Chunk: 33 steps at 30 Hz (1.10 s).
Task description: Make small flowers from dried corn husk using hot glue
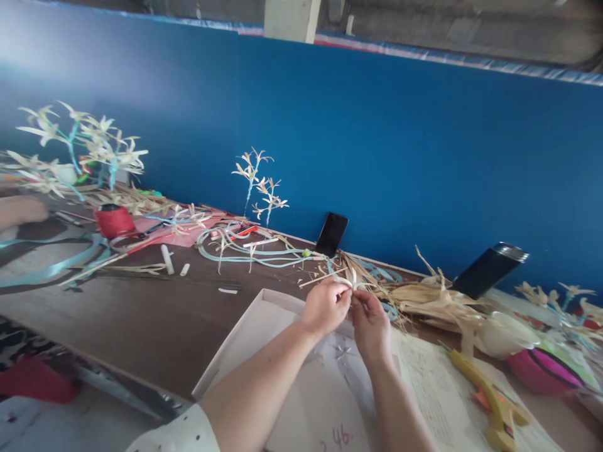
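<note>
My left hand (pixel 326 307) and my right hand (pixel 371 326) meet above the far end of a shallow white box (pixel 235 344). Between their pinched fingertips is a pale corn-husk flower (pixel 353 280), petals spread upward; its base is hidden by my fingers. Dried corn husks (pixel 424 298) lie in a heap just beyond and to the right of my right hand. A yellow glue gun (pixel 490 398) rests on a printed sheet (pixel 431 376) to the right. Blue cord (pixel 268 258) is looped on the table to the left.
A phone (pixel 332 234) and a dark thermos (pixel 490 270) lean near the blue partition (pixel 400 144). Finished husk flowers (pixel 252 169) stand behind, more (pixel 101 141) at far left. A red thread spool (pixel 114 221) stands near another person's hand (pixel 26 210). A pink pouch (pixel 544 371) sits right.
</note>
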### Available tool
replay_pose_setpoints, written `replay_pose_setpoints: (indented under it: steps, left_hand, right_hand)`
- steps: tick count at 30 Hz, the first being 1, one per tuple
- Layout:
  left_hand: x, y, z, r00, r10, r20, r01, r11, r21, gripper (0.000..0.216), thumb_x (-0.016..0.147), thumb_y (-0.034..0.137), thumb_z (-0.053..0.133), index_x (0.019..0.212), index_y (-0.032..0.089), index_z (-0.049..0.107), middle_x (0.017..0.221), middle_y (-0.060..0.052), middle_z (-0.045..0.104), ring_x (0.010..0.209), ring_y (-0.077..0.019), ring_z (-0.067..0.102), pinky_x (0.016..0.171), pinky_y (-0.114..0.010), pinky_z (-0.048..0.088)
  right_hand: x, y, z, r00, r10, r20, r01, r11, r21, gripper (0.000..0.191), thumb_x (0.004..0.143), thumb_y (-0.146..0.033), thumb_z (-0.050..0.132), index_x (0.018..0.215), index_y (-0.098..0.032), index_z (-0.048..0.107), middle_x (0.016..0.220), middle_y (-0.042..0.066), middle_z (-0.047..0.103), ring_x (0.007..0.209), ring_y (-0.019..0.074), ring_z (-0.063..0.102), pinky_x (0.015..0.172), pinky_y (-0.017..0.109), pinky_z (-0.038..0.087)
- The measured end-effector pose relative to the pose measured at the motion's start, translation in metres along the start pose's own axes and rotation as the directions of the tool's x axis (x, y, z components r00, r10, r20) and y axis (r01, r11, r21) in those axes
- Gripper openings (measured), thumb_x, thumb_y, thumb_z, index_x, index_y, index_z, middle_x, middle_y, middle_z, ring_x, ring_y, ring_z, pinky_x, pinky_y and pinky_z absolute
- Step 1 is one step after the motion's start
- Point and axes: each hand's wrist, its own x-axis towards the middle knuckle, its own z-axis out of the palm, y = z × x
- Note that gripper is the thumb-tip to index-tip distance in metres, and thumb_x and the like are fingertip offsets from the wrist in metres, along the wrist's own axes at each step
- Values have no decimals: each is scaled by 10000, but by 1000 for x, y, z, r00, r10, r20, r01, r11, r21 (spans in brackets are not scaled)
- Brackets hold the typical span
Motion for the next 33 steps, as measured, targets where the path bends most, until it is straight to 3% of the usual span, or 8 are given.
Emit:
replay_pose_setpoints:
  steps: [8, 16, 26, 33]
  left_hand:
    - [0, 0, -1, 999, 32, 15, -32, 999, -16, 218, 851, 195, 447, 742, 181, 635, 886, -38, 636, 804, -133, 585, 725, -220, 449]
    - [0, 0, -1, 999, 29, 45, -29, 1000, -2, 215, 859, 207, 431, 797, 194, 636, 911, -38, 620, 797, -140, 586, 728, -229, 460]
    - [-2, 3, -4, 987, 141, 72, -139, 990, -36, 210, 857, 179, 410, 847, 191, 619, 971, -54, 605, 866, -153, 580, 763, -237, 461]
    - [-4, 11, -11, 990, 103, 92, -97, 993, -67, 147, 817, 224, 476, 801, 182, 616, 899, -46, 602, 708, -126, 571, 663, -230, 469]
  right_hand:
    - [-1, -2, -2, 999, -41, 3, 41, 999, -28, 266, 780, -426, 548, 901, -195, 597, 783, 19, 630, 675, 155, 552, 623, 269, 452]
    - [-1, -2, -7, 989, -145, 10, 145, 980, -136, 241, 810, -400, 511, 910, -197, 593, 808, 24, 629, 670, 152, 546, 613, 262, 439]
    - [1, -5, -14, 967, -256, -18, 241, 931, -275, 258, 830, -380, 470, 938, -199, 619, 862, 52, 641, 737, 182, 567, 659, 284, 430]
    - [-3, -11, -15, 948, -318, -25, 293, 899, -326, 244, 838, -351, 450, 927, -210, 628, 858, 59, 625, 756, 188, 572, 664, 290, 427]
